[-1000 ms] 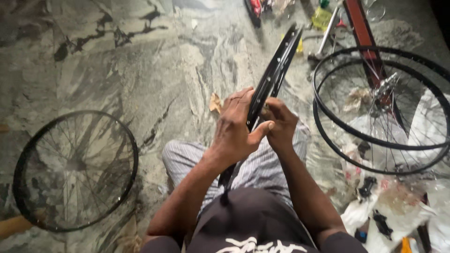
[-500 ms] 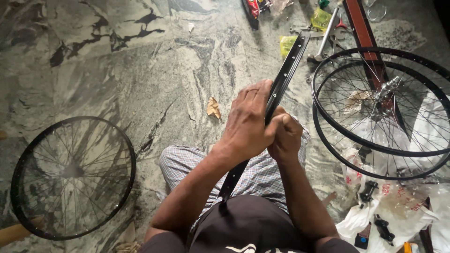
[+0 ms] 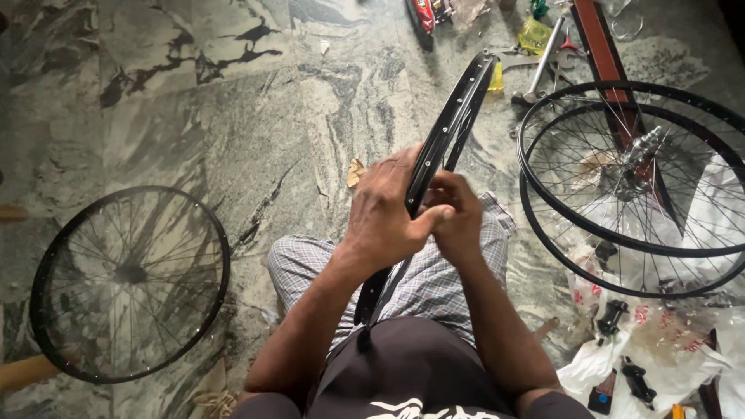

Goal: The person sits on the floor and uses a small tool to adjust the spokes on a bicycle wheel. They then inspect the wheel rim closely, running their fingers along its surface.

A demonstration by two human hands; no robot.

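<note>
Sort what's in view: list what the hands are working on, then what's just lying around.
In hand:
- black bicycle rim, held edge-on over the lap
- left hand, clasped on the rim
- right hand, fingers at the rim

Lying about:
- spoked wheel on the floor, left
- two stacked wheels, right
- hammer
- dry leaf
- plastic bags

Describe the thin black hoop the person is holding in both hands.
The bare black metal bicycle rim has no spokes or hub; small holes dot its inner face. Seen nearly edge-on, it stands upright, running from the person's lap to the marble floor ahead. The left hand wraps it from the left; the right hand grips beside it.
</note>
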